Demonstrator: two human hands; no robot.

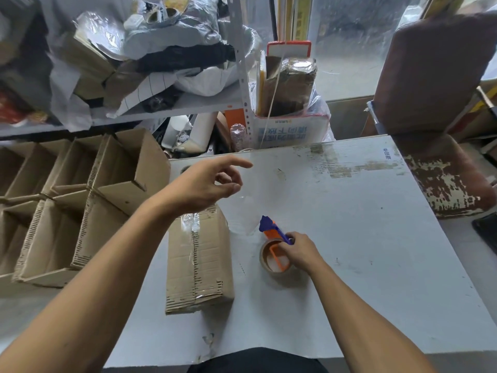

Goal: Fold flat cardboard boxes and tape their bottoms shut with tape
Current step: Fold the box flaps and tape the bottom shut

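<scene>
Head camera, from where I watch remotely: a white table point(363, 238) fills the frame, with folded open cardboard boxes point(67, 205) stacked at its left edge and a worn brown chair point(441, 125) at the right. On the table lies a cardboard box point(199, 265), its seam covered by clear tape. Above its far end the left hand point(207, 184) hovers, fingers loosely spread; a clear strip of tape seems to run from it toward the dispenser, though I cannot tell whether the fingers pinch it. Just right of the box, the right hand point(301, 251) grips the orange-and-blue tape dispenser point(277, 246) resting on the table.
</scene>
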